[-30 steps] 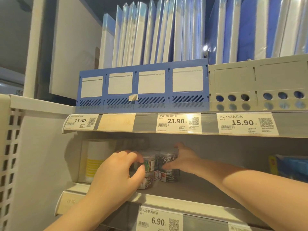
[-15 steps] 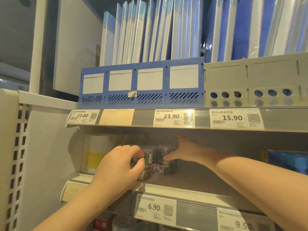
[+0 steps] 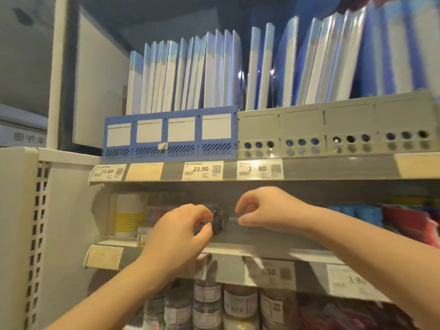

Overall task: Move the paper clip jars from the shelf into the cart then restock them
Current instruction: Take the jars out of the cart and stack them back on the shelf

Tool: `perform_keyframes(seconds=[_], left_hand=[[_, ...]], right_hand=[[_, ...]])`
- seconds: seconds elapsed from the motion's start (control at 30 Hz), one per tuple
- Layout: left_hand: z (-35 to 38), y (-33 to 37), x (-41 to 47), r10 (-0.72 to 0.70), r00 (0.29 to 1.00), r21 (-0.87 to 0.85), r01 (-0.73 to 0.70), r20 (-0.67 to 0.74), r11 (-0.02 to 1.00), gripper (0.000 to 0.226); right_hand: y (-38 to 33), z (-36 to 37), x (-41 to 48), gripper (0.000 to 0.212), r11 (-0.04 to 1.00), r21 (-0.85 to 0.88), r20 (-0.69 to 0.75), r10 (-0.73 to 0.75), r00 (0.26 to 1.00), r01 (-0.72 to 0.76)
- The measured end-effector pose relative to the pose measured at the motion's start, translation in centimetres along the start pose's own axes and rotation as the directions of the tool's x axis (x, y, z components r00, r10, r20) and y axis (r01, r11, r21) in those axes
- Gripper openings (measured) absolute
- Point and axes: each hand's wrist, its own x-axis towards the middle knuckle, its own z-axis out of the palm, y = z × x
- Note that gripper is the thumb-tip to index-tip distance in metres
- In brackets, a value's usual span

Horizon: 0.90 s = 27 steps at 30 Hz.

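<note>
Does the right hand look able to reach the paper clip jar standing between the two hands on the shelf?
Probably yes. The right hand hovers just right of the paper clip jar, with only bare shelf between them. The left hand is at the jar's left, leaving its right side free.

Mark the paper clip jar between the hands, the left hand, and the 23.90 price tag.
paper clip jar [image 3: 220,219]: head view, on its dark, blurred side wall.
left hand [image 3: 178,232]: head view, on the back of the hand.
23.90 price tag [image 3: 202,170]: head view, on the middle of the label.
</note>
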Motion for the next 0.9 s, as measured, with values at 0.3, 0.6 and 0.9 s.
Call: perform_keyframes(seconds=[0.3, 0.6, 0.9], left_hand=[[-2.3, 8.9, -5.0, 0.155, 0.986, -0.173, -0.142, 0.067, 0.975, 0.018], [-5.0, 20.1, -16.9, 0.408, 0.886, -0.527, -0.244, 0.22, 0.814, 0.025], [-9.3, 34.1, -29.3, 0.545, 0.809, -0.753, -0.215, 0.219, 0.621, 0.008]], right_hand=[[-3.9, -2.3, -13.7, 0.018, 0.992, -0.081, -0.179, 0.08, 0.981, -0.095], [-10.5, -2.4, -34.1, 0.017, 0.859, -0.181, -0.389, 0.385, 0.837, -0.479], [-17.0, -6.4, -55.4, 0.02, 0.636, -0.2, -0.448, 0.617, 0.647, -0.745]])
